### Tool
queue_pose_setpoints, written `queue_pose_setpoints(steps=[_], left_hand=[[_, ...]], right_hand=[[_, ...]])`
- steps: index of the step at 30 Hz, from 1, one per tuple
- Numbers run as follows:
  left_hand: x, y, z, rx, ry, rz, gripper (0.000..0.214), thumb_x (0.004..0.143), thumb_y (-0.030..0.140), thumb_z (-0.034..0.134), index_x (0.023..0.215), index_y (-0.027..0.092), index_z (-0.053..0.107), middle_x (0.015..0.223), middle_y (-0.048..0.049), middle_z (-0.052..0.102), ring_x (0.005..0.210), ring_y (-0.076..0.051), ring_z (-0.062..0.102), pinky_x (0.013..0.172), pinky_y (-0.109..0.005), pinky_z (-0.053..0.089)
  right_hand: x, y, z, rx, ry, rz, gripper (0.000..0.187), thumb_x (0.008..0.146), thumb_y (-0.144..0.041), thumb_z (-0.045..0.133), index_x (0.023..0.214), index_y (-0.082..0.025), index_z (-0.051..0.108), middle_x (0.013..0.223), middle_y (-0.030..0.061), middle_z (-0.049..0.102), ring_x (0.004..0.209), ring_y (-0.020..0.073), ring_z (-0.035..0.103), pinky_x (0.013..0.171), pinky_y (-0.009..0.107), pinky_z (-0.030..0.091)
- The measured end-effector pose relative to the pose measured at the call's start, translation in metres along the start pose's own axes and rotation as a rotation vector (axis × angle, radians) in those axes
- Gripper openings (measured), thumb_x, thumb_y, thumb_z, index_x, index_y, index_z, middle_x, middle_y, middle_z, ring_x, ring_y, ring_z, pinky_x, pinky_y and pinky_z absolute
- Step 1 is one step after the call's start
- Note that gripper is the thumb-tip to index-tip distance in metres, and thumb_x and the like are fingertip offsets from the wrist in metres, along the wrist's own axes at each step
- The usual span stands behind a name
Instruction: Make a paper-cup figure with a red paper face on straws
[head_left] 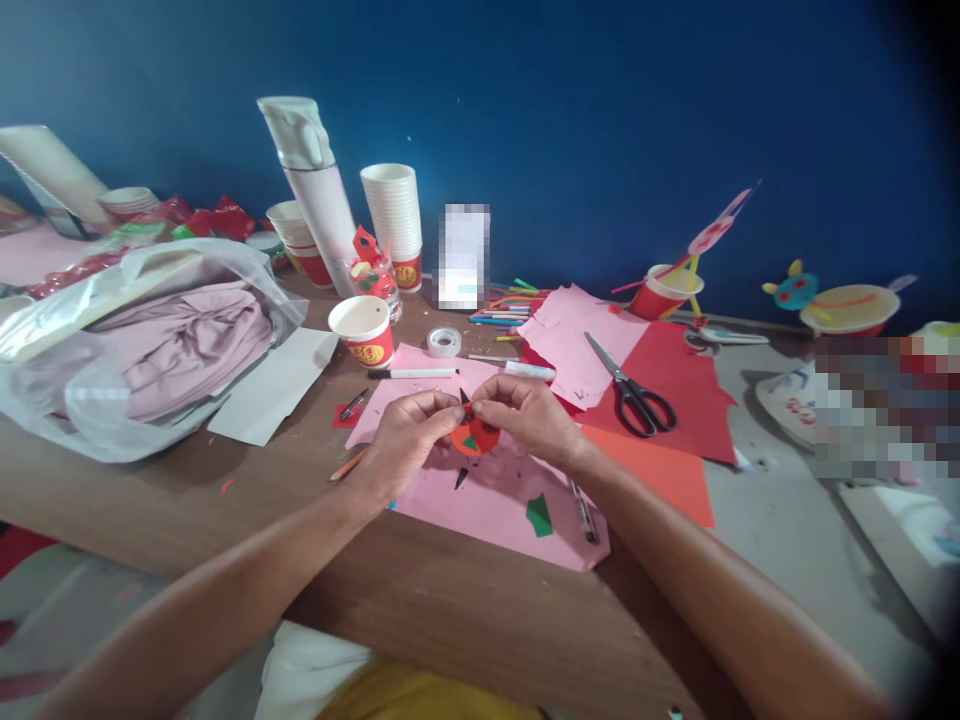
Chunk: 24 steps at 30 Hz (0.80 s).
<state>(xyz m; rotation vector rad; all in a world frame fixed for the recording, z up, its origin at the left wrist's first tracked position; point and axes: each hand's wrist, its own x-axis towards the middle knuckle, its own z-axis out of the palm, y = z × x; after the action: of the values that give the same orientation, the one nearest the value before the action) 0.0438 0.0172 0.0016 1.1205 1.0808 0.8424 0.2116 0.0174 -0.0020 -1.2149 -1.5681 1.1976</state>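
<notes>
My left hand (pixel 411 432) and my right hand (pixel 529 415) meet over a pink paper sheet (pixel 499 510) on the brown table (pixel 420 590). Both pinch a small red-orange paper cutout (pixel 474 438) that bears a green triangle. A small black paper piece sticks up between my fingertips at its top. The fingers of both hands are closed on the cutout. A green paper scrap (pixel 538 514) and a small black scrap (pixel 460 479) lie on the pink sheet below my hands. A pen (pixel 583 512) lies by my right wrist.
Black-handled scissors (pixel 631 390) rest on red paper (pixel 675 385) to the right. A red-and-white paper cup (pixel 364 331), a tape roll (pixel 444 342), a white marker (pixel 414 373), coloured pens (pixel 504 308) and stacked cups (pixel 395 218) stand behind. A plastic bag with cloth (pixel 142 345) fills the left.
</notes>
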Motion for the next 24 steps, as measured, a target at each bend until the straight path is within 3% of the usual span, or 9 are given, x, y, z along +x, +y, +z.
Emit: queue_pose_setpoints(steps=[5, 10, 18, 24], left_hand=[[-0.001, 0.002, 0.0, 0.017, -0.004, -0.02, 0.01, 0.071, 0.025, 0.061, 0.074, 0.016, 0.061, 0.055, 0.0037, 0.053, 0.046, -0.007, 0.048, 0.041, -0.018, 0.035], [-0.002, 0.003, 0.0, 0.045, 0.0, -0.001, 0.017, 0.069, 0.031, 0.065, 0.068, 0.015, 0.059, 0.058, 0.0034, 0.055, 0.048, -0.007, 0.049, 0.046, -0.019, 0.038], [-0.007, 0.008, 0.005, 0.168, 0.127, 0.113, 0.017, 0.066, 0.023, 0.066, 0.054, 0.014, 0.056, 0.05, 0.005, 0.048, 0.047, -0.006, 0.04, 0.043, -0.018, 0.029], [-0.004, 0.006, 0.004, 0.052, 0.156, 0.082, 0.019, 0.066, 0.028, 0.067, 0.059, 0.015, 0.054, 0.053, 0.0047, 0.052, 0.045, -0.007, 0.045, 0.042, -0.019, 0.034]], right_hand=[[0.0, -0.001, 0.0, -0.01, 0.015, -0.006, 0.01, 0.076, -0.023, 0.055, 0.07, -0.016, 0.06, 0.065, -0.0026, 0.058, 0.059, 0.0093, 0.052, 0.054, 0.021, 0.04], [-0.001, -0.004, 0.002, -0.036, 0.012, -0.001, 0.009, 0.075, -0.021, 0.053, 0.071, -0.016, 0.06, 0.067, -0.0019, 0.059, 0.061, 0.0099, 0.052, 0.056, 0.022, 0.041], [-0.003, -0.005, 0.008, -0.054, -0.015, 0.008, 0.009, 0.075, -0.02, 0.054, 0.07, -0.016, 0.061, 0.067, -0.0011, 0.06, 0.062, 0.0102, 0.053, 0.057, 0.023, 0.042], [0.0, -0.006, -0.003, 0.086, -0.041, 0.043, 0.014, 0.077, -0.028, 0.058, 0.081, -0.017, 0.064, 0.077, 0.001, 0.064, 0.069, 0.0117, 0.057, 0.066, 0.026, 0.045]])
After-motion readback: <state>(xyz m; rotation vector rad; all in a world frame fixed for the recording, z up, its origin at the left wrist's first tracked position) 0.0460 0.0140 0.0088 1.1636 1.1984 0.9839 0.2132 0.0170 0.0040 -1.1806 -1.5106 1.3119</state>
